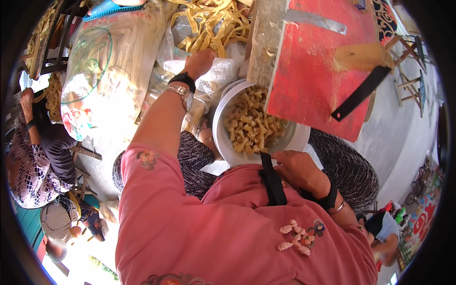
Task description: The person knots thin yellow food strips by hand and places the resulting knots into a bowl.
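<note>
My left hand (200, 63) reaches forward to the near edge of a heap of long yellowish strips (213, 28) on clear plastic sheeting (222, 69); its fingers are curled, and whether they grip a strip cannot be told. My right hand (297, 167) is near my lap, beside a black strap (272, 181), with its fingers bent; what it holds is unclear. A white plastic bucket (218, 124) between my knees holds many short knotted yellowish pieces (253, 124). Over its right rim lies a red board (302, 82).
The red board carries a metal strip (315, 21), a wooden block (361, 57) and a black flat bar (361, 93). A weathered plank (263, 42) lies along its left side. A large filled plastic sack (114, 64) is at left. Another person (39, 149) sits at far left.
</note>
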The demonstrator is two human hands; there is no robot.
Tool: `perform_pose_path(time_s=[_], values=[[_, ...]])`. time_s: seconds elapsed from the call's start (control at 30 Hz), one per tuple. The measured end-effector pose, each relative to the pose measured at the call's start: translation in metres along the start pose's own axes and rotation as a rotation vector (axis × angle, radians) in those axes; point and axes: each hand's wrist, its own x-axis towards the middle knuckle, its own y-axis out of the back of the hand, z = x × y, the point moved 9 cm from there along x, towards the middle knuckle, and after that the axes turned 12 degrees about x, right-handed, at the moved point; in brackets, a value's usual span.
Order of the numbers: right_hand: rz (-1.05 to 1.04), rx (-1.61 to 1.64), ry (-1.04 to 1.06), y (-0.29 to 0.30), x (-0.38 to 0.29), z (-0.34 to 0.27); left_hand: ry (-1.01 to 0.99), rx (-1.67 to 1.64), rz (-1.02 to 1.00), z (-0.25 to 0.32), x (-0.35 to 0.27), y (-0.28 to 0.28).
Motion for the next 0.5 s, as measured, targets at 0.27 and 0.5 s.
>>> perform_pose_path(time_s=[0.27, 0.5], values=[[0.017, -0.018, 0.027, 0.003, 0.008, -0.007, 0.047, 0.276, -0.471, 0.002, -0.049, -0.051], [0.006, -0.034, 0.001, 0.004, 0.010, -0.008, 0.350, -0.142, -0.068, -0.038, -0.064, -0.049]])
